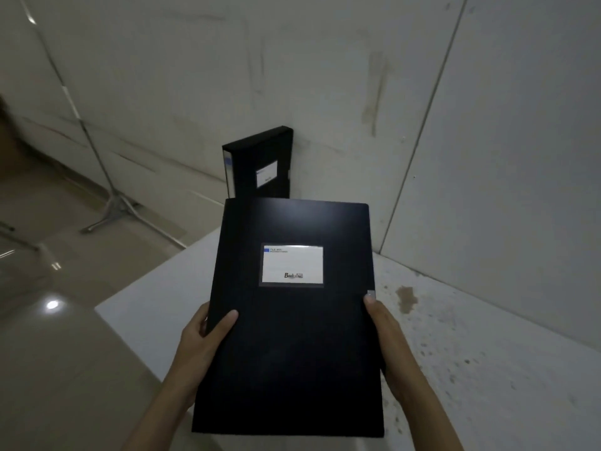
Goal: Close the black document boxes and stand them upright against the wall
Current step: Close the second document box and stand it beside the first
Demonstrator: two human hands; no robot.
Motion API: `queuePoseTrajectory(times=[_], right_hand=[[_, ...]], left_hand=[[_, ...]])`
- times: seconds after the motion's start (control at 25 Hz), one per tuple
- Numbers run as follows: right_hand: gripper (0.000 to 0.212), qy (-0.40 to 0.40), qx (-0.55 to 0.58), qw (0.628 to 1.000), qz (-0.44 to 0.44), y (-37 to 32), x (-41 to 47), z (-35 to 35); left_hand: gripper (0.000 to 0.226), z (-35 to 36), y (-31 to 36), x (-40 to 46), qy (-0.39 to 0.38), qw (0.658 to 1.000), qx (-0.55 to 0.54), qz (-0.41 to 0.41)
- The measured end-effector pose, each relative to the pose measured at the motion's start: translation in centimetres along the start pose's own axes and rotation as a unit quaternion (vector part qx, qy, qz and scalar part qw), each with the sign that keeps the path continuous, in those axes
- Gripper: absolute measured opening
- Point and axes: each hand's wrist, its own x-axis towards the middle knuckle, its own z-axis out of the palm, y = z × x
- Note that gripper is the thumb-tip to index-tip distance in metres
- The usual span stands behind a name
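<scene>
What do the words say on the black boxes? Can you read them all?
"Baolong" or close to it, blurred: bottom of the white label on the black box held in both hands.
Small print at that label's top: too small to read.
Label on the box standing at the wall: too blurred to read.

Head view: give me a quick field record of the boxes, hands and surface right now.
held box: black, closed, label up
left hand: grips held box's left edge, thumb on top
right hand: grips held box's right edge, near the clasp
far box: upright at the wall, closed
table: white, stained on the right
stand: metal, on the floor at left
</scene>
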Motion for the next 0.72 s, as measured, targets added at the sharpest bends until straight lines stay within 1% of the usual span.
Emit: queuePoseTrajectory(times=[0.08, 0.16, 0.2, 0.28, 0.32, 0.36, 0.48, 0.52, 0.6, 0.64, 0.72], right_hand=[[0.042, 0.012, -0.022, 0.999, -0.036, -1.2, 1.2, 0.3], [0.031, 0.019, -0.030, 0.998, -0.057, -2.4, 2.3, 0.2], [0.026, 0.020, -0.033, 0.997, -0.061, -3.0, 2.8, 0.0], [0.018, 0.019, -0.033, 0.996, -0.075, -3.8, 3.7, -0.7], [0.017, 0.017, -0.038, 0.996, -0.082, -4.1, 4.0, -1.2], [0.018, 0.015, -0.048, 0.995, -0.088, -4.2, 4.2, -1.7], [0.027, -0.004, -0.092, 0.991, -0.098, -3.9, 4.6, -3.1], [0.030, -0.018, -0.104, 0.990, -0.093, -3.8, 4.7, -3.3], [0.030, -0.045, -0.117, 0.989, -0.079, -3.6, 5.2, -3.2], [0.028, -0.053, -0.124, 0.988, -0.072, -3.4, 5.7, -2.8], [0.026, -0.062, -0.138, 0.986, -0.063, -3.1, 6.7, -1.8]], left_hand=[[0.019, 0.5, 0.3, 0.4, 0.007, 1.000, 0.014, 0.020], [0.028, 1.0, 0.5, 1.0, 0.002, 1.000, 0.007, 0.017], [0.039, 1.2, 0.6, 1.4, -0.014, 1.000, -0.004, 0.010], [0.069, 1.6, 1.2, 2.5, -0.056, 0.998, -0.018, 0.003], [0.079, 1.8, 1.5, 3.2, -0.069, 0.997, -0.024, 0.003], [0.080, 2.0, 2.0, 4.0, -0.078, 0.996, -0.034, 0.011], [0.063, 2.9, 3.5, 6.3, -0.060, 0.994, -0.083, 0.041], [0.061, 3.0, 3.7, 7.0, -0.044, 0.993, -0.098, 0.049], [0.058, 3.0, 4.2, 8.0, -0.015, 0.990, -0.120, 0.066], [0.052, 2.8, 4.5, 8.4, -0.005, 0.989, -0.123, 0.077], [0.031, 2.4, 5.0, 9.5, 0.008, 0.986, -0.125, 0.107]])
